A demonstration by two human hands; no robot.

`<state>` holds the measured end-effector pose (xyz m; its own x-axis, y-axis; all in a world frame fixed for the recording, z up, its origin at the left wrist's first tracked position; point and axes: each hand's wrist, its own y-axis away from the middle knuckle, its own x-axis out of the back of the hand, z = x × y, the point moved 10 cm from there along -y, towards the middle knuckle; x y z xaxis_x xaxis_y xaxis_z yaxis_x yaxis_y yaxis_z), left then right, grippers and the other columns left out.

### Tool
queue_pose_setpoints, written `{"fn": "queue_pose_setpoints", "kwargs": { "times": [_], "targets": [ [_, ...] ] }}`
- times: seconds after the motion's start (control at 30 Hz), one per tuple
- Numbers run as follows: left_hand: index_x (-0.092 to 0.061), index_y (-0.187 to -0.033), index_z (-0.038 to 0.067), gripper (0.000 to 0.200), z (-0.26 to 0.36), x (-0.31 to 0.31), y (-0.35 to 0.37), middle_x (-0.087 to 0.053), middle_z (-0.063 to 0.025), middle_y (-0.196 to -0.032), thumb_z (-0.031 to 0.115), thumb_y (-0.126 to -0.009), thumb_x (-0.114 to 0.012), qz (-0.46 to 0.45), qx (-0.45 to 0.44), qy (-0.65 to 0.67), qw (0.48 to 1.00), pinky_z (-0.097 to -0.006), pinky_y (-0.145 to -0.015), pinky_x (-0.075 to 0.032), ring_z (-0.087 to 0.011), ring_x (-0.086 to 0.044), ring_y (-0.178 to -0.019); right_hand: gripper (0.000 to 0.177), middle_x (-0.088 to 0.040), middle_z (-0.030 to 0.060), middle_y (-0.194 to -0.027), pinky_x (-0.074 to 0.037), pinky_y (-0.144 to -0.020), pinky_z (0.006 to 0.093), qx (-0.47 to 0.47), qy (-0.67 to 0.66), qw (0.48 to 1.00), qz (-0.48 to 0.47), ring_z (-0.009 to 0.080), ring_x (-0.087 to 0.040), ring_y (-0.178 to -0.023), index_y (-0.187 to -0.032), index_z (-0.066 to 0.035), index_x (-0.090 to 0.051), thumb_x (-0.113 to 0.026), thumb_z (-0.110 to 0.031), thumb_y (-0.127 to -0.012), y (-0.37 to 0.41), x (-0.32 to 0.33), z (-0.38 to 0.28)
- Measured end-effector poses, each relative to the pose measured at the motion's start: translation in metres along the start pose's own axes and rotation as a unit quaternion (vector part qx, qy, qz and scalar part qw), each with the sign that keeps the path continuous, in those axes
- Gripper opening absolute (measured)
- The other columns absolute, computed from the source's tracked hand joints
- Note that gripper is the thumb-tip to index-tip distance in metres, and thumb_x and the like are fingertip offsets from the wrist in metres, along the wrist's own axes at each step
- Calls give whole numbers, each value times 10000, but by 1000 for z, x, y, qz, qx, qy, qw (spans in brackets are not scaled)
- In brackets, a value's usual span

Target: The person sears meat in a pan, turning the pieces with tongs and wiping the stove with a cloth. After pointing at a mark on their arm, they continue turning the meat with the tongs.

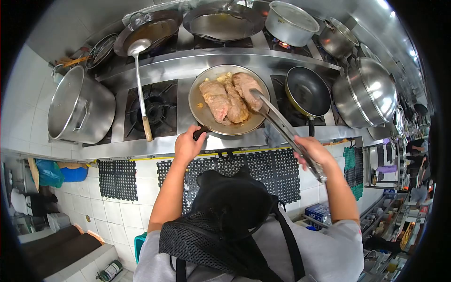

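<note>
In the middle of the stove is a wide frying pan (pixel 196 114) holding large browned pieces of meat (pixel 215 99), with yellowish bits (pixel 224 76) beside them. My left hand (pixel 188 144) is closed around the pan's dark handle (pixel 201 132). My right hand (pixel 314 152) grips long metal tongs (pixel 281 123), whose tips reach over the pan onto the right-hand piece of meat. Just right of the pan, a black nonstick pan (pixel 307 91) sits on its burner, its handle toward me.
A large stockpot (pixel 84 110) stands at the left. A long ladle (pixel 141 91) lies across the stove beside a bare burner (pixel 151 113). Behind are two wide dark pans (pixel 223 26) and an aluminium pot (pixel 291 23) over a flame. A big domed steel pot (pixel 364 94) stands right. Black mats (pixel 268 171) cover the floor.
</note>
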<state>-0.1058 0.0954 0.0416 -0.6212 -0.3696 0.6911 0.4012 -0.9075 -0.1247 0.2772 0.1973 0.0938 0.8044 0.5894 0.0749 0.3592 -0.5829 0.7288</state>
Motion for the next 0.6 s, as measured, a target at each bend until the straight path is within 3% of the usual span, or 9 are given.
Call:
{"fn": "queue_pose_setpoints", "kwargs": {
  "times": [0.17,0.23,0.27,0.37,0.43,0.5,0.53,0.6],
  "targets": [
    [-645,-1048,58,289,-4,3,-5,-720,-191,-817,282,-879,-715,-8,2,-13,1000,-458,-681,-550,-383,-701,-754,386,-557,54,-686,-481,-365,330,-37,71,997,16,128,-508,-452,-1067,37,-584,-567,-343,-999,61,22,-23],
    [-643,-1050,55,290,-5,3,-5,-721,-189,-819,278,-879,-714,-9,2,-13,1000,-456,-681,-550,-382,-702,-756,412,-549,44,-685,-481,-366,327,-8,230,969,90,121,-504,-462,-1199,46,-571,-588,-304,-982,86,32,-45],
    [-647,-1052,52,289,-2,2,-4,-724,-193,-841,268,-877,-722,-7,-4,-2,1000,-439,-686,-552,-376,-708,-773,480,-542,37,-684,-462,-370,314,-13,240,965,103,116,-500,-472,-1312,37,-535,-605,-288,-966,93,38,-48],
    [-650,-1054,46,291,-1,-2,-3,-730,-194,-899,257,-872,-732,-22,7,6,1000,-408,-714,-561,-364,-717,-814,502,-527,30,-675,-426,-360,295,39,265,955,129,106,-488,-466,-1322,38,-531,-611,-304,-964,96,37,-61],
    [-651,-1037,53,291,2,-1,-2,-725,-190,-847,276,-866,-726,-6,0,13,1000,-437,-691,-550,-375,-703,-764,540,-572,52,-710,-461,-429,322,27,283,948,143,127,-519,-497,-1350,47,-523,-614,-314,-960,83,31,-61],
    [-652,-1038,54,294,2,-4,-1,-723,-185,-837,277,-863,-728,1,-18,18,1000,-437,-686,-549,-372,-702,-754,538,-681,197,-839,-540,-596,411,94,374,913,134,290,-648,-594,-1359,65,-516,-590,-301,-972,50,21,-56],
    [-653,-1038,54,297,4,-3,-1,-722,-180,-826,279,-860,-731,10,-34,22,999,-438,-681,-548,-370,-700,-744,538,-681,197,-839,-540,-596,411,95,373,913,136,290,-648,-594,-1359,65,-516,-590,-301,-972,29,23,-39],
    [-652,-1034,58,290,9,-5,-3,-719,-176,-813,277,-860,-727,-10,-32,21,999,-441,-677,-547,-370,-698,-737,520,-661,355,-960,-534,-790,483,270,484,813,178,469,-682,-810,-1356,85,-508,-557,-278,-987,4,13,-40]
  ]
}}
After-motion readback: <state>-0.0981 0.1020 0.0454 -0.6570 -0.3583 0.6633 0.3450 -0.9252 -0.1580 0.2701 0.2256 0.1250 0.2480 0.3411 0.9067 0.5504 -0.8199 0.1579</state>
